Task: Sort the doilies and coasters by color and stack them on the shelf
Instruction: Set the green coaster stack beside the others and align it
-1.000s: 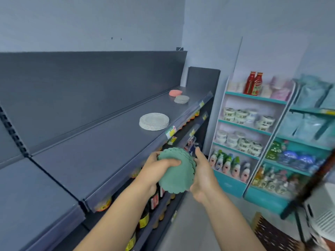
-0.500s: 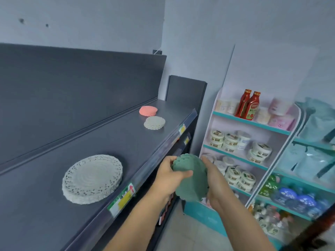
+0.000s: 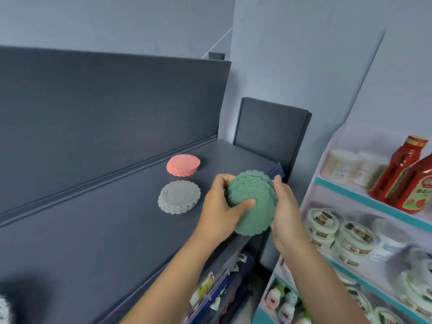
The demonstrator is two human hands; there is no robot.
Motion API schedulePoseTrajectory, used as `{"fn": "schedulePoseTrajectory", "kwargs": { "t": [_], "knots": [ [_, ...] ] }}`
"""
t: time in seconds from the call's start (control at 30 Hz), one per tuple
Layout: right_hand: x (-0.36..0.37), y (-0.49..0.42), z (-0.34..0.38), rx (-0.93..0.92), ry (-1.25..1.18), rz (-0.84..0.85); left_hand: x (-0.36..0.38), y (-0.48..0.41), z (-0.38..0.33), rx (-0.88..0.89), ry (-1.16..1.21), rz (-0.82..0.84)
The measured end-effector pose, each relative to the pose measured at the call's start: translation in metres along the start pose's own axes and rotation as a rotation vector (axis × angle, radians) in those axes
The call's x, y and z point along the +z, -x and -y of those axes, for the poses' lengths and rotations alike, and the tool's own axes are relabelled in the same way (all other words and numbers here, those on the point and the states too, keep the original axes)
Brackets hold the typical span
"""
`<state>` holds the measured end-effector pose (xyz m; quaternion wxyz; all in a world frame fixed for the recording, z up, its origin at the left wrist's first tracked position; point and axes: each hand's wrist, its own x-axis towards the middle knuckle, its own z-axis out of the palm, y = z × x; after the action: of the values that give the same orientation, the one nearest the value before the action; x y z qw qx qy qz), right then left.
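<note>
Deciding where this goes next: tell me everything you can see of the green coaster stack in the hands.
The green coaster stack is several round, scalloped-edged discs, matte sage green, looking like soft silicone, slightly fanned so their top edges are offset. It is tilted up, face toward the camera, held in the air over the front edge of the dark shelf. The left hand grips its left side, thumb across the face; the right hand grips its right rim. Nothing else touches it.

A shop: dark retail shelf, price tags, stocked sauce bottles.
</note>
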<state>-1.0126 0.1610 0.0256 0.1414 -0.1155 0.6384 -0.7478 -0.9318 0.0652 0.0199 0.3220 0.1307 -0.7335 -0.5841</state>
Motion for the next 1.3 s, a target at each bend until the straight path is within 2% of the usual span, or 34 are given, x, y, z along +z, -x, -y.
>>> {"fn": "schedulePoseTrajectory", "kwargs": {
  "t": [0.13,0.27,0.33,0.43,0.6,0.7,0.8,0.93,1.03,1.13,1.3],
  "knots": [
    [0.005,-0.083,0.01,-0.001,-0.055,0.187,0.029,-0.053,0.01,0.066,-0.138,-0.192],
    [0.023,-0.139,0.019,-0.141,0.0,0.342,0.044,-0.087,0.02,0.029,-0.18,-0.393],
    [0.039,-0.159,0.014,-0.153,-0.018,0.436,0.041,-0.096,0.024,0.002,-0.237,-0.461],
    [0.064,-0.176,0.003,-0.123,-0.033,0.562,0.029,-0.104,0.03,-0.026,-0.351,-0.506],
    [0.07,-0.187,-0.04,-0.156,0.044,0.742,0.022,-0.111,0.055,-0.21,-0.522,-0.499],
    [0.069,-0.193,-0.046,-0.052,0.006,0.744,0.023,-0.115,0.059,-0.189,-0.525,-0.551],
    [0.078,-0.197,-0.045,0.073,-0.04,0.722,0.03,-0.121,0.061,-0.212,-0.305,-0.626],
    [0.082,-0.194,-0.038,0.084,-0.073,0.732,0.037,-0.128,0.062,-0.171,-0.17,-0.727],
    [0.084,-0.197,-0.03,0.047,-0.058,0.802,0.035,-0.13,0.061,-0.141,-0.206,-0.791],
    [0.085,-0.2,-0.037,0.013,-0.004,0.828,0.033,-0.129,0.069,-0.238,-0.374,-0.839],
    [0.087,-0.201,-0.042,0.16,-0.061,0.838,0.041,-0.129,0.068,-0.251,-0.356,-0.863]
  ]
}}
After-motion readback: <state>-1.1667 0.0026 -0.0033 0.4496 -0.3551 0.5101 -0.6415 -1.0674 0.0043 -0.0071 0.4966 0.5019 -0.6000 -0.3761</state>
